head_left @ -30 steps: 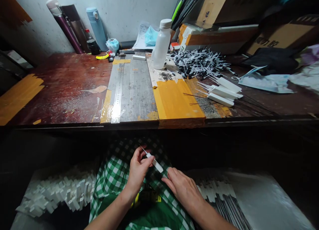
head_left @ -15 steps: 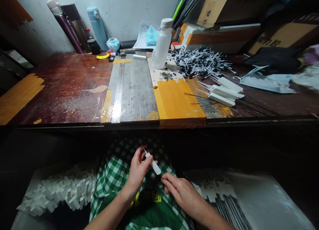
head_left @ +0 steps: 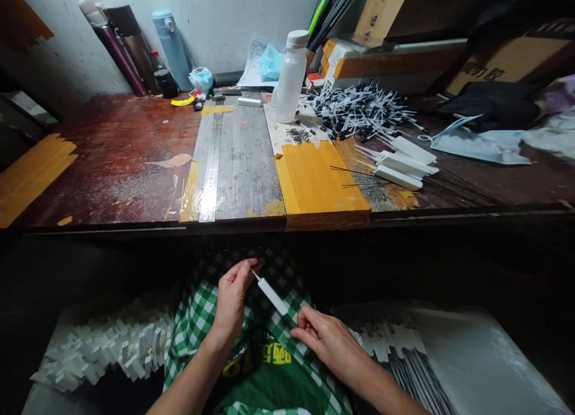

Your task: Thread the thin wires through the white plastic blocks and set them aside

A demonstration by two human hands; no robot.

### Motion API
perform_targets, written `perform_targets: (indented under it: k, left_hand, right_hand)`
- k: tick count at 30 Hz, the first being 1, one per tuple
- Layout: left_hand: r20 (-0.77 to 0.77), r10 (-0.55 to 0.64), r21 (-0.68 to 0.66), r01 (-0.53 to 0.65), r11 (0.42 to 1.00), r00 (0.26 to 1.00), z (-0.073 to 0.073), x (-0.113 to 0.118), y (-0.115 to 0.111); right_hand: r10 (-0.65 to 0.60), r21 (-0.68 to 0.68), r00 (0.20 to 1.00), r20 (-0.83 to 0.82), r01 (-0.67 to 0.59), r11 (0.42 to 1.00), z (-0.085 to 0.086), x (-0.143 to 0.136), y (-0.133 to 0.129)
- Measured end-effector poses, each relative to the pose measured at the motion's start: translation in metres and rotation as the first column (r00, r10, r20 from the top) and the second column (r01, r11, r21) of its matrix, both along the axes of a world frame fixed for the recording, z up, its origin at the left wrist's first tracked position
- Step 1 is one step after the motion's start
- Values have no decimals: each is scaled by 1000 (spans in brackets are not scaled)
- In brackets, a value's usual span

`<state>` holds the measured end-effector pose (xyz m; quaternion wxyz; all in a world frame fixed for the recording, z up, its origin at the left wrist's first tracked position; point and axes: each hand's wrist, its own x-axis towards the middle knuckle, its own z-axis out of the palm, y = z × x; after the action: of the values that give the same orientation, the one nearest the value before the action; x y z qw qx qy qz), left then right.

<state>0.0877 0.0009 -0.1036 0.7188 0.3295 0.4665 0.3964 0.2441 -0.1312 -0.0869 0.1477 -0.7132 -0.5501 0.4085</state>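
Observation:
My left hand (head_left: 234,292) pinches the thin pointed end of a slim white plastic piece (head_left: 272,296) above my lap. The piece slants down to the right, its blunt end towards my right hand (head_left: 321,337). That hand is closed in a pinch just beyond the blunt end, with a small gap between them. Whatever lies between its fingertips, if anything, is too fine to make out. Under both hands spreads a green checked apron (head_left: 260,367) with yellow lettering.
Similar white pieces (head_left: 404,163) lie on the table by a heap of black-and-white sticks (head_left: 363,111). A white bottle (head_left: 291,76) and a steel ruler (head_left: 211,169) are there too. Stacked white pieces (head_left: 108,343) sit low left, black-stemmed ones (head_left: 404,361) low right.
My left hand has shifted from the body of the white piece to its thin end, moving slightly left. The right hand stays close to the blunt end.

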Motion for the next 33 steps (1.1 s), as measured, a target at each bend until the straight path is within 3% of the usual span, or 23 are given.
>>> perform_targets:
  k: [7,14,25,33]
  left_hand:
    - [-34,-37,18,38,999,999,-7,-1,-6]
    - [-33,-75,45,77,996,997,-7,1,-10]
    - [-32,-90,45,91,995,995,-3,4,-13]
    - [-110,-125,76,134,988,986,-2,2,-11]
  right_hand:
    - [62,163,997,43,-68,984,-13,5,-8]
    - [-2,131,986,165,-20,991,-13,10,-12]
    - [20,88,977,213,-40,995,-13,12,-10]
    - [2,200,924,383,-85,976,-28,11,-16]
